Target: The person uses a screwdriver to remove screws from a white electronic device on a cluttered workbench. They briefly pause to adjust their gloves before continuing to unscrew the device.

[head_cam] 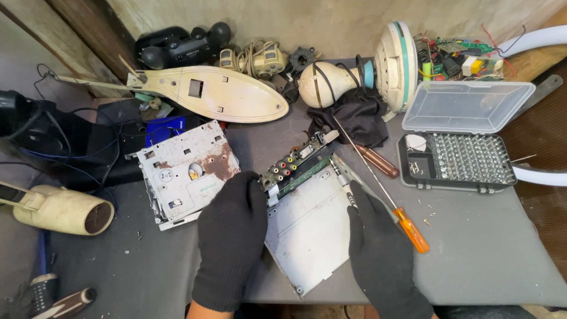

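Note:
Both my hands wear black gloves. My left hand [231,236] rests flat on the left edge of a grey metal chassis [310,230] that lies on the table. A green circuit board with coloured round jacks [290,166] sits along the chassis's far edge. My right hand [381,254] grips a slim silver screwdriver [342,175] whose tip points at the board's right end. Just right of that hand lies an orange-handled screwdriver [411,229], and a brown-handled one [376,160] lies beyond it.
A rusty metal drive housing [186,171] lies left of the chassis. An open bit case [460,156] stands at the right. A cream fan-like device [354,74], a cream oval shell [218,94], a hair dryer [62,210], black cloth [354,121] and loose electronics [460,59] crowd the back and left.

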